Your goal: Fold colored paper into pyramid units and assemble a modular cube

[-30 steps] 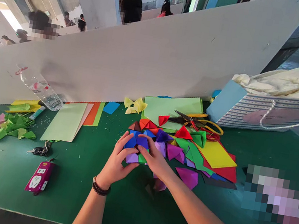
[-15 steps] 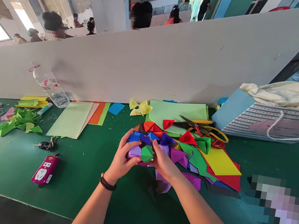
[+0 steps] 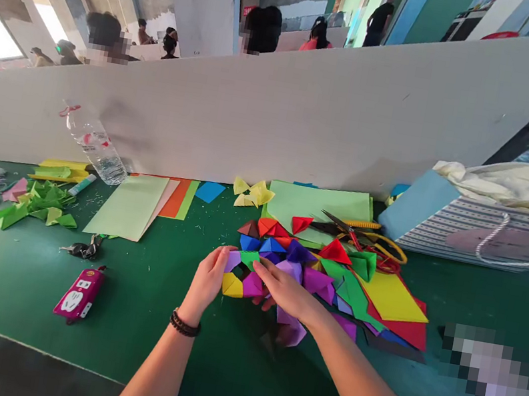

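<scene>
Between my two hands is a folded paper model (image 3: 233, 285) of joined lilac, green, yellow and magenta units, with a gap in its middle. My left hand (image 3: 208, 278) pinches its left side, fingers closed on the lilac part. From the right, my right hand (image 3: 282, 289) grips the green and magenta side, with some fingertips underneath. Just beyond lie loose folded paper units: blue ones (image 3: 272, 247), red ones (image 3: 335, 251) and purple ones (image 3: 318, 284). More lilac units (image 3: 290, 329) sit below my right wrist.
Scissors (image 3: 340, 228) lie on pale green sheets (image 3: 319, 200) at the back. Yellow paper (image 3: 386, 295) and a striped bag (image 3: 498, 227) are right. On the left are a water bottle (image 3: 104, 154), green scraps (image 3: 43, 201), keys (image 3: 83, 249) and a magenta pouch (image 3: 79, 294). A white partition (image 3: 258, 116) stands behind.
The paper model has been turned in my hands, so its yellow and magenta units and the gap now show. My left hand has shifted its grip to the left edge.
</scene>
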`<control>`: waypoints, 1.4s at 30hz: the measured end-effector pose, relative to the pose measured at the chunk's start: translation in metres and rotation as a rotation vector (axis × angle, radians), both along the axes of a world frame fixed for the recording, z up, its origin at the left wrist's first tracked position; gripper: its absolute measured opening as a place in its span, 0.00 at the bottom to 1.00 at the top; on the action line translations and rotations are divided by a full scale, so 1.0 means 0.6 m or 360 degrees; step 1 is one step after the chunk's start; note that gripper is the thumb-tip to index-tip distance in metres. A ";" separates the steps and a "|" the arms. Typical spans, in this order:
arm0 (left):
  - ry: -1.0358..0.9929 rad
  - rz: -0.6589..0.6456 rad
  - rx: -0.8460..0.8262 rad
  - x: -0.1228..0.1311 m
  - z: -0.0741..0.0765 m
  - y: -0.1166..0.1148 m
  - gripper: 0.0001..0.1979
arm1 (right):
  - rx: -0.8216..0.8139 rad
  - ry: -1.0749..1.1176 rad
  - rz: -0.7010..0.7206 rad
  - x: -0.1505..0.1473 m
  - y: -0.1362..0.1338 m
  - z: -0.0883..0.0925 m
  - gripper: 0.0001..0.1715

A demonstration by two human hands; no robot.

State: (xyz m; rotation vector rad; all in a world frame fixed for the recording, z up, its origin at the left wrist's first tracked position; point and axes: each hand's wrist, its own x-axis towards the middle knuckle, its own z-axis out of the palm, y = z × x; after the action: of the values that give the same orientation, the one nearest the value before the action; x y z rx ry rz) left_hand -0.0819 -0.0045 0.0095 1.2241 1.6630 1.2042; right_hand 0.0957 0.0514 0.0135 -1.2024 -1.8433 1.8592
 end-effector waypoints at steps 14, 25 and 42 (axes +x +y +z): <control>-0.0115 -0.0001 -0.0178 -0.027 -0.013 0.004 0.22 | 0.1186 -0.0416 0.0075 -0.024 0.021 0.014 0.20; -0.0337 -0.0261 -0.0150 -0.046 0.000 -0.022 0.16 | 0.0647 -0.0107 -0.0008 -0.025 0.005 0.053 0.10; 0.0286 0.0104 0.0204 0.032 -0.036 -0.143 0.12 | 0.0503 -0.0331 0.0120 -0.025 -0.092 0.037 0.06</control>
State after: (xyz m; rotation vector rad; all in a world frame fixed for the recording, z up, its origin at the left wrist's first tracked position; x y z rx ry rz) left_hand -0.0627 -0.0904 -0.0120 1.4016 1.7908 1.2894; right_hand 0.0809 -0.0038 0.0359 -1.2631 -2.2193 1.4476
